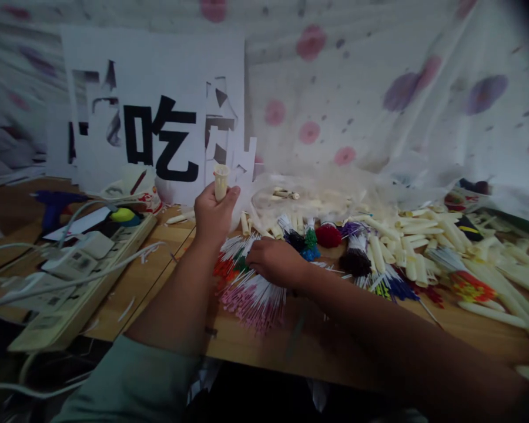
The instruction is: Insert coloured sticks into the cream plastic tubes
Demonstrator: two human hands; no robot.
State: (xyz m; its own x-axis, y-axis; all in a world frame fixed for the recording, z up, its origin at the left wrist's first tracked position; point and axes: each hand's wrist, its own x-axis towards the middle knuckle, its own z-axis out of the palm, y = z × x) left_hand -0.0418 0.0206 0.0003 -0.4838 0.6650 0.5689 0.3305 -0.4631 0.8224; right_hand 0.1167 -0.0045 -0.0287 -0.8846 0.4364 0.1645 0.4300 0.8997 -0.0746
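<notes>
My left hand [212,212] is closed around a small cream paper tube [221,180], held upright above the wooden table [158,276]. My right hand [274,259] rests palm down on a pile of thin white sticks with pink and red tips [252,296], its fingers curled into the pile; what they grip, if anything, is hidden. Bundles of sticks with green, blue, red, purple and black tips [328,236] lie just beyond the right hand.
Several cream paper tubes [423,241] are scattered over the right side of the table. A white power strip with cables [74,276] and a blue glue gun [55,205] sit at the left. A white sheet with black characters [167,138] and clear plastic bags [317,194] stand behind.
</notes>
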